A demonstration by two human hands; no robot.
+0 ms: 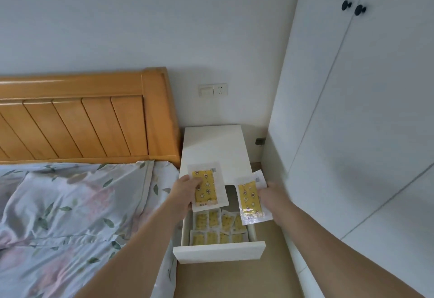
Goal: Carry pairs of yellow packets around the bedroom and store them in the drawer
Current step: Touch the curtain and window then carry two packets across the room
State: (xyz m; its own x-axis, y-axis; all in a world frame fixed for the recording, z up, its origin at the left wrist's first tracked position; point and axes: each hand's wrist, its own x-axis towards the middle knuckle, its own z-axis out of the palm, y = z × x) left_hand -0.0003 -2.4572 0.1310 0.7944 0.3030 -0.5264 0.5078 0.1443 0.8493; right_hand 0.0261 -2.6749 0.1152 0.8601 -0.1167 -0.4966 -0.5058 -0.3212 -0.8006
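My left hand (184,192) holds one yellow packet (207,186) with a clear plastic border, upright above the back of the open drawer. My right hand (272,198) holds a second yellow packet (251,200) the same way, a little lower and to the right. Both packets hang over the white drawer (219,252), which is pulled out from the white nightstand (217,145). Inside the drawer lie several yellow packets (218,228) in two rows, partly hidden by the held packets.
A bed with a floral cover (70,215) and a wooden headboard (82,119) stands close on the left of the nightstand. A white wardrobe (364,133) with black knobs fills the right. Tan floor (234,279) lies in front of the drawer.
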